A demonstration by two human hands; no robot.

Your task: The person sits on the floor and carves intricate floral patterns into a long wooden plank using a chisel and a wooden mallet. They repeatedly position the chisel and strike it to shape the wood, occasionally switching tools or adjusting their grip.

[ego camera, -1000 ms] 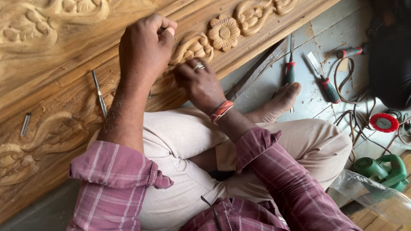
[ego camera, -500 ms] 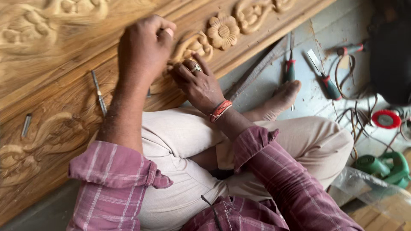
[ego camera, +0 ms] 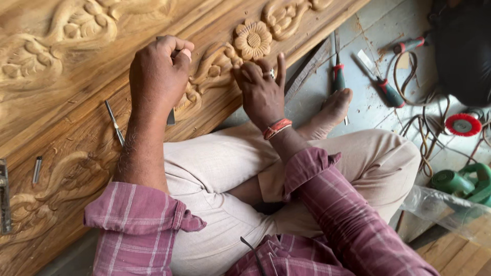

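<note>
— Wooden panel [ego camera: 76, 76] before you, what does it look like?
— Golden-brown, carved with leaves and a flower [ego camera: 252, 39], lying across your knees. Your left hand [ego camera: 159, 71] is fisted around a chisel [ego camera: 171, 116]; your right hand [ego camera: 263, 89] rests fingers-apart on the carving.

Dusty grey concrete floor [ego camera: 378, 30], tangled cables [ego camera: 424, 128] — green power tool [ego camera: 463, 181], daylight

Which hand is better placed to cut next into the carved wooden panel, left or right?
Probably the left hand: it is fisted around a grey metal chisel right over the carved wooden panel. The right hand is open, fingers resting on the carving.
</note>
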